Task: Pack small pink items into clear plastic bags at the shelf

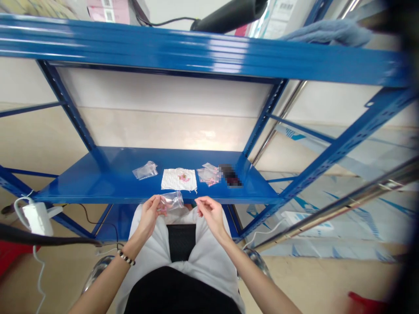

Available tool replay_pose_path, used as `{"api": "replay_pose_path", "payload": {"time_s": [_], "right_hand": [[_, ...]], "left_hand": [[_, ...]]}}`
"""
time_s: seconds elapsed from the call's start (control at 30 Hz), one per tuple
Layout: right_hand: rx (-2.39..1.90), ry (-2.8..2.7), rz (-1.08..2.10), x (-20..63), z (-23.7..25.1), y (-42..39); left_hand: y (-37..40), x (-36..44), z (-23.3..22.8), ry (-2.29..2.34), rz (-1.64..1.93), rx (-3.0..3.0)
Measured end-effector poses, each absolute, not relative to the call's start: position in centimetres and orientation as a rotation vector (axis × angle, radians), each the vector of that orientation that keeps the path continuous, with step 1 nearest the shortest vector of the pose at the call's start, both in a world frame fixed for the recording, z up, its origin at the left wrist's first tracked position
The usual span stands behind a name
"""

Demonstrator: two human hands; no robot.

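My left hand (149, 216) is closed on a clear plastic bag (173, 200), holding it by its left side just off the shelf's front edge, above my lap. Something pinkish shows near those fingertips. To the right of the bag and apart from it, my right hand (211, 214) has its thumb and forefinger pinched together; whatever is between them is too small to make out. On the shelf ahead lies a white cloth pouch (169, 181) with small pink and brownish pieces (183, 177) on top. Clear bags with pink pieces (208, 175) lie right of it.
More clear plastic bags (145, 170) lie on the left of the blue shelf (114, 185). A dark, blurred-out object (231, 175) is at its right. A blue beam (147, 46) crosses overhead, and a white power adapter (37, 218) hangs at the left.
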State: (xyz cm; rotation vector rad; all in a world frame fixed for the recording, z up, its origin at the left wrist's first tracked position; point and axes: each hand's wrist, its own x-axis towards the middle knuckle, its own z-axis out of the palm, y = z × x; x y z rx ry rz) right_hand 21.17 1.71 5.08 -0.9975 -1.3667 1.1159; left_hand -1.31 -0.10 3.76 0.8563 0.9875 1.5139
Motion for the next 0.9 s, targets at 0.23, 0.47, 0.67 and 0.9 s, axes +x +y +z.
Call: {"api": "replay_pose_path", "payload": {"time_s": [0.23,0.47,0.67,0.9], "right_hand": [[-0.885,-1.317,0.87,16.8,7.2,10.6],[-0.884,-1.207,0.774,13.2,4.7,18.6],[-1.011,-1.328,0.741,12.9,2.7,19.6],[-1.188,-1.525,0.593,12.8,3.4,18.7]], "left_hand": [[6.6,-3.3,7.5,1.037,1.597,0.959],[11.3,-3.6,6.7,1.195,1.569,1.082],[12.3,-4.6,5.4,1.249,1.531,1.157],[12.9,-5.1,6.0,1.309,1.452,1.256]]}}
